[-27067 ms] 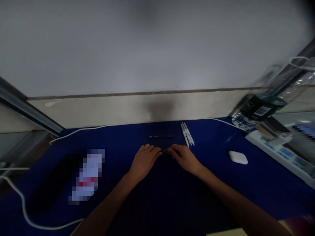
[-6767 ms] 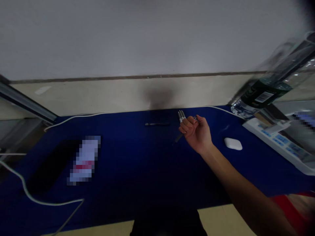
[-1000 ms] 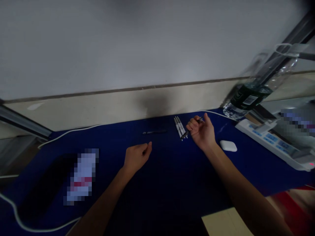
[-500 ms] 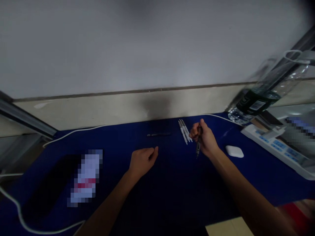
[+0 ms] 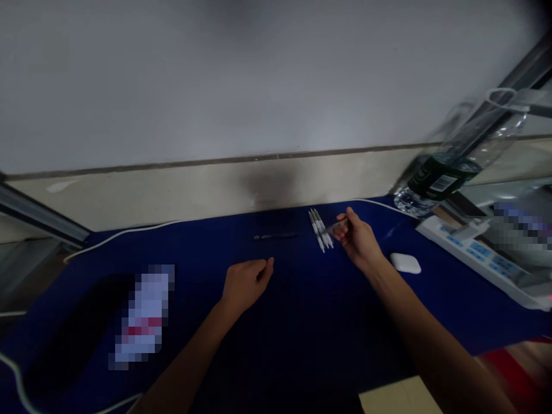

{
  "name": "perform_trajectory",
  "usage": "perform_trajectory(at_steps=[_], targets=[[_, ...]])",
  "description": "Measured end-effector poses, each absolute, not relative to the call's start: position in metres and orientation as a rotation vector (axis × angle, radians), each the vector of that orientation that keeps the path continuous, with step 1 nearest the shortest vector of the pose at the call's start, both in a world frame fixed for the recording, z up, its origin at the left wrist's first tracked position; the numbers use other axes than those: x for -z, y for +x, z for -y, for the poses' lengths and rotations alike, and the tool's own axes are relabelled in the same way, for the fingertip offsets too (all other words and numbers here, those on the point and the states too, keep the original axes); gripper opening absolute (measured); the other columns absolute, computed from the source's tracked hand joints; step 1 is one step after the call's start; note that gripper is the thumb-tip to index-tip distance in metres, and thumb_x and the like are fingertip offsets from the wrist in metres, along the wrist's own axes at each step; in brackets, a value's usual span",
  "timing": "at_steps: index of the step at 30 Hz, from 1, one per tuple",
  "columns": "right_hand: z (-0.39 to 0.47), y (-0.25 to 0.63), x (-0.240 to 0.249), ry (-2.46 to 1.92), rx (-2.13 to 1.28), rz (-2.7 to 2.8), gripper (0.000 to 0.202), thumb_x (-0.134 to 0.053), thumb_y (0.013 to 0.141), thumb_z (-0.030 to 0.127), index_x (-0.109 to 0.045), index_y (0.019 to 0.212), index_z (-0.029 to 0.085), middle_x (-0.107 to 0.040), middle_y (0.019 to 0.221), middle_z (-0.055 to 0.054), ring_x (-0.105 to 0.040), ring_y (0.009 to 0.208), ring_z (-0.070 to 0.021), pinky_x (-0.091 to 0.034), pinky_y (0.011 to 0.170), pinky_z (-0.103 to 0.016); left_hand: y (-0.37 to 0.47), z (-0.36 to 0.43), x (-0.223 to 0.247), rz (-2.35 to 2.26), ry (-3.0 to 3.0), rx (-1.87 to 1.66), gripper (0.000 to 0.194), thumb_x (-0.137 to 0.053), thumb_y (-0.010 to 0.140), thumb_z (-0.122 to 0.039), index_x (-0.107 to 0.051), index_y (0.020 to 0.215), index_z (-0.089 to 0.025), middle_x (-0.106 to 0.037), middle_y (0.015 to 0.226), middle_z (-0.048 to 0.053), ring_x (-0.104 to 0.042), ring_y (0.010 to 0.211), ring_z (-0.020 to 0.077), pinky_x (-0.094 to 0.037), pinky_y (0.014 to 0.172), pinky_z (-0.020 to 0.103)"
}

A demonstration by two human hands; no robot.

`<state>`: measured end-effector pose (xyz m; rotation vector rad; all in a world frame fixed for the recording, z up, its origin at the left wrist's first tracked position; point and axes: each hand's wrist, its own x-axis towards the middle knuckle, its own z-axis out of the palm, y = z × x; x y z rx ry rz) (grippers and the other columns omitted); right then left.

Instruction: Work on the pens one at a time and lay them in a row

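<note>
My right hand (image 5: 359,241) is closed on a dark pen (image 5: 335,226), held in the fingertips with its far end pointing left. That pen passes over or just beside a row of white pens (image 5: 319,231) lying side by side on the blue desk mat (image 5: 302,310). A black pen (image 5: 276,236) lies crosswise on the mat, left of the white ones. Below it, my left hand (image 5: 246,283) rests with curled fingers and the thumb against them. Whether anything is inside it is hidden.
A white earbud case (image 5: 405,263) sits right of my right hand. Beyond it are a white power strip (image 5: 480,253) and a tilted-looking water bottle (image 5: 440,179). At left lie a blurred-out object (image 5: 144,316) and a white cable (image 5: 129,230). A yellowish block (image 5: 401,397) is at the front edge.
The pen in my right hand has swung from pointing down to pointing left, towards the white pens. My left hand keeps its pose. The whole view has shifted slightly.
</note>
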<state>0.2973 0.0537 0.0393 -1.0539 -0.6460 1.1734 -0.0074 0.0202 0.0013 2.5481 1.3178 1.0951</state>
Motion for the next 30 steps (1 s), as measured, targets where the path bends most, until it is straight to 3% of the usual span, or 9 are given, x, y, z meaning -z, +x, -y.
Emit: perform_trajectory(at_steps=[3, 7, 12, 16, 24, 30], targets=[[-0.059, 0.308, -0.033, -1.154, -1.024, 0.727, 0.05, -0.1, 0.069, 0.061, -0.081, 0.089, 0.02, -0.07, 0.07, 0.0, -0.063, 0.066, -0.0164, -0.057, 0.069, -0.032, -0.008, -0.021, 0.0, -1.331, 2.537, -1.068, 0.067, -0.046, 0.119, -0.043, -0.046, 0.057, -0.018, -0.044, 0.047, -0.005, -0.039, 0.04, 0.0069, -0.021, 0.047, 0.023], [-0.066, 0.322, -0.021, -1.451, -0.652, 0.987, 0.043, -0.088, 0.079, 0.053, -0.086, 0.1, 0.016, -0.083, 0.085, -0.009, -0.075, 0.081, -0.0258, -0.059, 0.084, -0.042, -0.009, -0.021, 0.001, -1.343, 2.531, -1.063, 0.067, -0.045, 0.119, -0.045, -0.045, 0.057, -0.018, -0.044, 0.047, -0.005, -0.038, 0.04, 0.0068, -0.021, 0.047, 0.023], [-0.068, 0.336, -0.012, -1.707, -0.218, 1.189, 0.041, -0.065, 0.096, 0.042, -0.088, 0.111, 0.012, -0.087, 0.104, -0.019, -0.08, 0.095, -0.0337, -0.06, 0.092, -0.047, -0.009, -0.021, 0.002, -1.359, 2.502, -0.99, 0.068, -0.043, 0.119, -0.048, -0.044, 0.058, -0.018, -0.044, 0.049, -0.004, -0.039, 0.043, 0.0075, -0.022, 0.048, 0.024], [-0.068, 0.336, -0.01, -1.918, -0.003, 1.385, 0.037, -0.055, 0.103, 0.028, -0.085, 0.116, 0.012, -0.086, 0.12, -0.022, -0.08, 0.111, -0.0354, -0.059, 0.1, -0.046, -0.009, -0.021, 0.002, -1.35, 2.515, -0.989, 0.066, -0.044, 0.118, -0.046, -0.044, 0.059, -0.018, -0.043, 0.05, -0.005, -0.038, 0.043, 0.0076, -0.022, 0.049, 0.024], [-0.066, 0.331, -0.005, -2.077, -0.095, 1.56, 0.011, -0.07, 0.096, 0.024, -0.078, 0.09, 0.018, -0.083, 0.098, -0.017, -0.076, 0.094, -0.0316, -0.055, 0.085, -0.039, -0.007, -0.021, 0.002, -1.336, 2.506, -0.985, 0.065, -0.043, 0.118, -0.045, -0.044, 0.059, -0.019, -0.043, 0.051, -0.004, -0.039, 0.044, 0.0085, -0.021, 0.05, 0.026], [-0.065, 0.329, -0.006, -2.093, -0.156, 1.634, 0.011, -0.074, 0.096, 0.026, -0.074, 0.086, 0.02, -0.083, 0.094, -0.012, -0.075, 0.09, -0.0283, -0.052, 0.081, -0.036, -0.008, -0.021, 0.001, -1.343, 2.468, -0.946, 0.066, -0.042, 0.118, -0.049, -0.044, 0.059, -0.019, -0.042, 0.051, -0.004, -0.038, 0.044, 0.0082, -0.022, 0.05, 0.026]])
